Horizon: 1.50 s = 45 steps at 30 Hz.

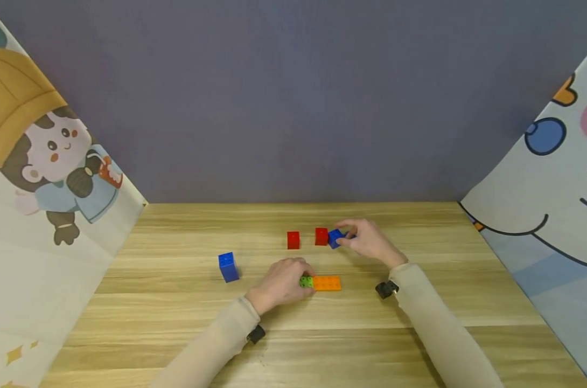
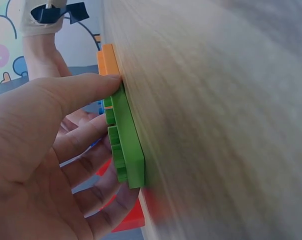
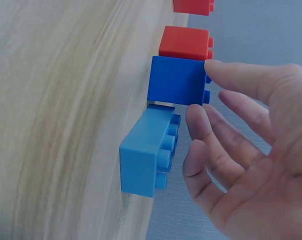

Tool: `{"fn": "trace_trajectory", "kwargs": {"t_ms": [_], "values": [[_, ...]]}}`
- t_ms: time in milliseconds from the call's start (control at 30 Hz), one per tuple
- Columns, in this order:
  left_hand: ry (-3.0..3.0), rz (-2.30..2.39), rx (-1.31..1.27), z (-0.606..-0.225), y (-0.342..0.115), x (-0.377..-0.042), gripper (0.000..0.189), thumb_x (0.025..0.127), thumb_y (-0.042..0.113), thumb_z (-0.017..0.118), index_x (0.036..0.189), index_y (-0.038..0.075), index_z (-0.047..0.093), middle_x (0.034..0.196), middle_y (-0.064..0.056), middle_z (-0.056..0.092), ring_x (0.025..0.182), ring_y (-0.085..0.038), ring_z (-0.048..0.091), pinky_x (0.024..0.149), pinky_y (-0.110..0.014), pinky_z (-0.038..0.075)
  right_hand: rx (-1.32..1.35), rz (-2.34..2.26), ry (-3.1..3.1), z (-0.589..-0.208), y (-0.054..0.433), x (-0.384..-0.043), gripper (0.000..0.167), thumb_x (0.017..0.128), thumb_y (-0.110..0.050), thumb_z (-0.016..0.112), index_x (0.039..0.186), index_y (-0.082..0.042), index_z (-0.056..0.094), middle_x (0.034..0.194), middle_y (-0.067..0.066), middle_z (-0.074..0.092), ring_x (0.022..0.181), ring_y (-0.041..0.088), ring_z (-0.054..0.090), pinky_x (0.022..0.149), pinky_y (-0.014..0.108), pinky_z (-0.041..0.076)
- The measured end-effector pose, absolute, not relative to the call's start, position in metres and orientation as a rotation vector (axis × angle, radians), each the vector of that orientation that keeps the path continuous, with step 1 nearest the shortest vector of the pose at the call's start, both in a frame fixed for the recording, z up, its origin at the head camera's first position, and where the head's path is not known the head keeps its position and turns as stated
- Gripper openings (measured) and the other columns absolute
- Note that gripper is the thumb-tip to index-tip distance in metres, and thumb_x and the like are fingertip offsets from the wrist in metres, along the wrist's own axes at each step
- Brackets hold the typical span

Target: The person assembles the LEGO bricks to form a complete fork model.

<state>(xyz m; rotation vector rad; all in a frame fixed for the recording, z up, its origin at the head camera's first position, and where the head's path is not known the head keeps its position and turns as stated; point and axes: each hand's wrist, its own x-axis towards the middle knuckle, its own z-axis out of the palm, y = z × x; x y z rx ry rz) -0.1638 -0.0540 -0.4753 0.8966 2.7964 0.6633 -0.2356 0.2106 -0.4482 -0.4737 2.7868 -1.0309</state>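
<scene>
Just below the centre of the head view, the left hand (image 1: 285,280) pinches a flat green brick (image 2: 128,145), its thumb on one long side and fingertips on the other. The green brick lies on the wooden table (image 1: 187,328), in line with a flat orange brick (image 1: 327,283) that extends to the right from its end.

Higher and to the right, the right hand (image 1: 366,238) is at a dark blue block (image 1: 334,238), the thumb against one corner and a fingertip by another; from these angles I cannot tell whether it grips the block or only touches it. In the right wrist view, a longer light blue brick (image 3: 141,155) lies just below that block, studs toward the fingers.

A red block (image 1: 321,236) stands right beside the dark blue one, with a second red block (image 1: 293,240) farther left. A tall blue block (image 1: 228,267) stands left of centre. A grey wall (image 1: 293,108) fills the upper frame, and cartoon panels (image 1: 12,258) flank it.
</scene>
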Motion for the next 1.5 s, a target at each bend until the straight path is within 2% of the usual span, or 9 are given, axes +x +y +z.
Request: {"fn": "trace_trajectory", "kwargs": {"t_ms": [67,233,333,400,467,600,833,1167,1500], "values": [[2.795,0.667,0.894,-0.475,-0.054,-0.163,0.033,0.092,0.033,0.084,0.12,0.015,0.08,0.12,-0.002,0.077,0.11,-0.022,0.071,0.099,-0.044,0.058,-0.473,-1.027,2.771,-0.447,0.211,-0.236,0.048,0.098,-0.02,0.078,0.144,-0.009,0.066,0.104,0.015,0.078,0.069,0.026,0.069,0.054,0.033,0.053],[2.795,0.672,0.899,-0.474,-0.055,-0.163,0.034,0.091,0.032,0.085,0.119,0.015,0.08,0.119,-0.002,0.077,0.109,-0.021,0.071,0.097,-0.043,0.058,-0.484,-0.995,2.766,-0.447,0.211,-0.239,0.048,0.098,-0.02,0.078,0.143,-0.009,0.066,0.102,0.014,0.078,0.072,0.023,0.068,0.056,0.033,0.053],[2.796,0.676,0.908,-0.474,-0.055,-0.163,0.033,0.091,0.032,0.085,0.119,0.014,0.08,0.119,-0.002,0.077,0.108,-0.021,0.071,0.097,-0.042,0.058,-0.493,-0.974,2.782,-0.448,0.21,-0.241,0.05,0.098,-0.019,0.078,0.145,-0.008,0.065,0.115,0.014,0.077,0.081,0.02,0.068,0.062,0.031,0.055],[2.796,0.676,0.911,-0.474,-0.055,-0.163,0.034,0.091,0.032,0.085,0.119,0.014,0.08,0.119,-0.002,0.077,0.109,-0.021,0.071,0.097,-0.042,0.058,-0.493,-0.962,2.789,-0.449,0.21,-0.241,0.051,0.098,-0.02,0.078,0.146,-0.009,0.064,0.117,0.014,0.077,0.086,0.019,0.069,0.065,0.031,0.056],[2.794,0.675,0.912,-0.474,-0.054,-0.163,0.034,0.091,0.033,0.085,0.119,0.014,0.08,0.119,-0.002,0.077,0.109,-0.022,0.071,0.097,-0.042,0.058,-0.488,-0.963,2.789,-0.45,0.21,-0.241,0.051,0.098,-0.02,0.079,0.146,-0.008,0.064,0.116,0.014,0.077,0.088,0.019,0.068,0.066,0.031,0.056],[2.794,0.666,0.907,-0.475,-0.054,-0.163,0.034,0.092,0.033,0.084,0.12,0.015,0.08,0.12,-0.002,0.077,0.11,-0.022,0.07,0.098,-0.042,0.058,-0.474,-0.966,2.788,-0.45,0.21,-0.242,0.047,0.097,-0.021,0.08,0.141,-0.008,0.068,0.101,0.012,0.078,0.085,0.02,0.068,0.064,0.031,0.054],[2.791,0.664,0.909,-0.475,-0.054,-0.164,0.035,0.092,0.033,0.084,0.121,0.014,0.08,0.121,-0.002,0.077,0.112,-0.023,0.071,0.099,-0.044,0.058,-0.474,-1.011,2.791,-0.451,0.21,-0.241,0.038,0.097,-0.023,0.08,0.133,-0.012,0.074,0.108,0.01,0.078,0.091,0.021,0.069,0.069,0.032,0.055],[2.789,0.673,0.913,-0.476,-0.055,-0.164,0.034,0.092,0.034,0.083,0.12,0.015,0.08,0.12,-0.002,0.077,0.109,-0.022,0.071,0.099,-0.044,0.057,-0.524,-1.012,2.814,-0.451,0.212,-0.236,0.038,0.096,-0.025,0.081,0.131,-0.011,0.075,0.109,0.009,0.079,0.088,0.019,0.068,0.067,0.031,0.055],[2.792,0.659,0.898,-0.476,-0.055,-0.163,0.035,0.092,0.034,0.083,0.122,0.016,0.079,0.123,-0.002,0.077,0.113,-0.023,0.07,0.102,-0.045,0.056,-0.483,-0.995,2.833,-0.451,0.219,-0.223,0.039,0.095,-0.032,0.083,0.128,-0.013,0.076,0.106,0.01,0.079,0.084,0.019,0.068,0.058,0.03,0.05]]}}
